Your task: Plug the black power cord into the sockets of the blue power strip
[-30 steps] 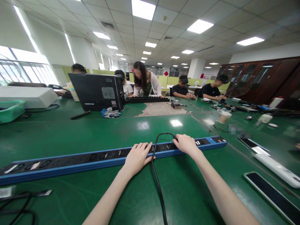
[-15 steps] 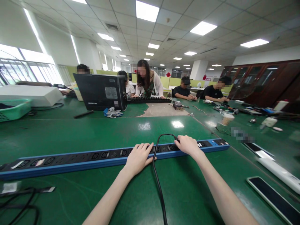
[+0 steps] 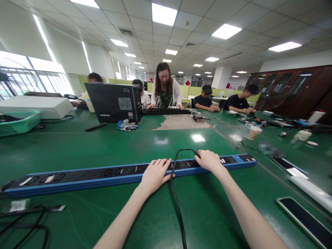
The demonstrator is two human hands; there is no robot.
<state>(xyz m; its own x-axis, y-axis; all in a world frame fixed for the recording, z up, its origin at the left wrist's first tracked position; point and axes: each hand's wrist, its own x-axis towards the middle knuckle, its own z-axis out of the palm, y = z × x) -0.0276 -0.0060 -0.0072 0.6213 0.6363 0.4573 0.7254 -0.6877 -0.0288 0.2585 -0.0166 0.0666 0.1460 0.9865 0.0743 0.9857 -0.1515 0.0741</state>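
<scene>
Fingers of our right hand [image 3: 209, 161] are pinched together on the end of a black cable [image 3: 178, 205], at the top of the blue power strip [image 3: 85, 179]. Our left hand [image 3: 154, 175] lies over the strip, fingers slightly spread; we cannot tell whether they grip it. The strip spans our green bench [image 3: 103, 148], one end near the bench's right edge.

A power strip [image 3: 88, 174] lies across the surface [image 3: 103, 148], a cable [image 3: 178, 209] crossing over it between the left hand [image 3: 155, 176] and the right hand [image 3: 209, 161]. Behind it, left of centre, gloves [image 3: 127, 125] lie before a computer case [image 3: 109, 103]. A basket [image 3: 19, 128] stands farther left, before a box [image 3: 41, 107]; a phone [image 3: 304, 219] lies nearer, right.
</scene>
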